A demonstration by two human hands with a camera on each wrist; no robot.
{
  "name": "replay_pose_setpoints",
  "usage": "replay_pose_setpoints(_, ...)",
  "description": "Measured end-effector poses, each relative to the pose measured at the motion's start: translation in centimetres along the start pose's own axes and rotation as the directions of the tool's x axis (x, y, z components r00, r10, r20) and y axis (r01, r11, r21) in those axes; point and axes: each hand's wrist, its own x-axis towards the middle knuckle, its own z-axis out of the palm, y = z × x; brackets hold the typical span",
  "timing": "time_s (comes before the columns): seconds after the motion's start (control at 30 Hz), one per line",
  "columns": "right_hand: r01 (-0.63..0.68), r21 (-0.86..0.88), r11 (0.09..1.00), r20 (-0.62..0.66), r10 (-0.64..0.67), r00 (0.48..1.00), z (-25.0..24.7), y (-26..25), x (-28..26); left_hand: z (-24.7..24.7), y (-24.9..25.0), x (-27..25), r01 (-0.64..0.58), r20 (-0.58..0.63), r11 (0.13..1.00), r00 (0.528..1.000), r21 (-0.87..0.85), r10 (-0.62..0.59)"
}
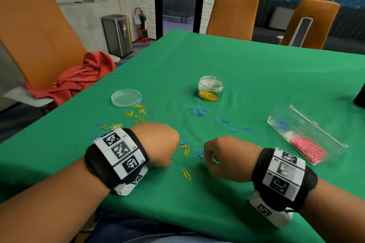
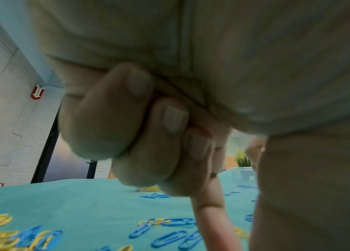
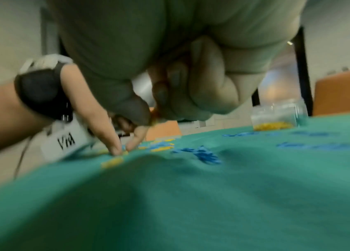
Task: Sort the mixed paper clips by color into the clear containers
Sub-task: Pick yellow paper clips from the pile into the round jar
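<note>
Both hands were low over the green tablecloth (image 1: 256, 69), fingers curled. The left hand (image 1: 158, 144) had thumb and forefinger tipped down onto yellow paper clips (image 3: 113, 160) beside the wrist; a pinch looked underway, but whether it had closed on one I couldn't tell. The right hand (image 1: 223, 156) was clenched; whether it held clips I couldn't tell. One loose yellow clip (image 1: 186, 174) lay between the hands, nearer the left, long axis running diagonally away toward the left. Blue clips (image 1: 199, 111) were scattered ahead. The round jar (image 1: 210, 89) with yellow clips stood well ahead; the rectangular clear box (image 1: 304, 134), holding pink and some blue, lay to the right, nearer the right hand.
</note>
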Motion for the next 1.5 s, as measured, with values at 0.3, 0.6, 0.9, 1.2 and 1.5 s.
replay_pose_setpoints(0.3,-0.207,0.946,-0.25,0.217,0.013,0.976,-0.6,0.7,1.2,-0.9,-1.0,-0.2,-0.073,0.01,0.95,0.997,-0.302,0.079)
replay_pose_setpoints(0.6,-0.083,0.356,0.931,0.115,0.045,0.992,0.0,-2.6,2.3,1.0,-5.3,0.9,-0.043,-0.104,-0.55,0.991,-0.834,0.08)
replay_pose_setpoints(0.9,0.192,0.16,0.968,0.123,-0.213,0.969,-0.3,-3.4,1.0,-0.9,-3.2,1.7,-0.139,-0.139,0.789,0.988,-0.598,0.069)
replay_pose_setpoints(1.2,-0.122,0.98,0.159,0.104,0.117,0.988,-0.8,5.2,0.3,-1.0,-1.4,2.3,-0.216,-0.095,0.944,0.976,-0.249,0.198)
replay_pose_setpoints(1.5,-0.032,0.978,-0.208,0.092,0.284,0.954,-0.6,9.2,0.6,-0.5,-1.6,1.9,-0.139,-0.112,0.97,0.987,-0.198,0.119)
